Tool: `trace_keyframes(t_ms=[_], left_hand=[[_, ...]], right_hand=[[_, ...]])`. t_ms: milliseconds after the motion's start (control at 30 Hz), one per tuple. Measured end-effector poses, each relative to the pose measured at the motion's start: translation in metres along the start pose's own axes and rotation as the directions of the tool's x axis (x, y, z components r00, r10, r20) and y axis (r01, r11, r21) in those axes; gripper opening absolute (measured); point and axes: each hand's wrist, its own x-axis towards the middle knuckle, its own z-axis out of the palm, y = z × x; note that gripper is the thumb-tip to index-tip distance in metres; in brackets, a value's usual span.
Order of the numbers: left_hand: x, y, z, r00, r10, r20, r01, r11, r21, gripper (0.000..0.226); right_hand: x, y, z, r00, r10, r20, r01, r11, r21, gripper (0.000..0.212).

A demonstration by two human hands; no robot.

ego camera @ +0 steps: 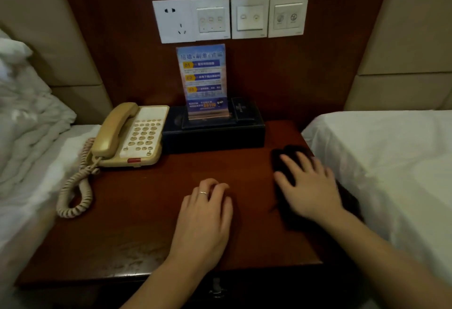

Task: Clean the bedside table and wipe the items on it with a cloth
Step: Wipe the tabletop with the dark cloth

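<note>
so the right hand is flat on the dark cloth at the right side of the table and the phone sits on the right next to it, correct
Not quite. The right hand does lie flat on the dark cloth at the right side of the table, but the phone sits at the left rear, far from the cloth, beside the dark box. The head view shows this.

The right hand [309, 187] looks smeary, and it covers the middle of the dark cloth [288, 159], so I can't see the cloth's whole shape. The words on the blue sign [201, 76] are too fuzzy to read, and the sign hides part of the dark box [212, 135] behind it. Both beds get cut off at the sides, the white bedding [27, 118] on the left is blurry, and the worktop [137, 211] front goes dark near the bottom.
</note>
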Motion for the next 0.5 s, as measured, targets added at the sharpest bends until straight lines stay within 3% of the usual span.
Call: trace_keyframes(t_ms=[167,333,500], left_hand=[[0.011,-0.009,-0.010,0.999,-0.048,0.007,0.049,0.985,-0.168,0.033],[0.070,-0.021,-0.026,0.996,-0.008,-0.094,-0.001,0.995,-0.098,0.043],[0.132,-0.048,-0.035,0.973,-0.089,-0.213,0.066,0.992,-0.111,0.066]], right_hand=[[0.007,0.010,-0.002,0.997,0.078,-0.013,-0.078,0.996,-0.031,0.064],[-0.024,-0.017,0.002,1.000,-0.021,0.021,0.022,0.998,-0.058,0.078],[-0.032,-0.028,0.004,0.993,-0.103,0.062,0.105,0.994,-0.033,0.084]])
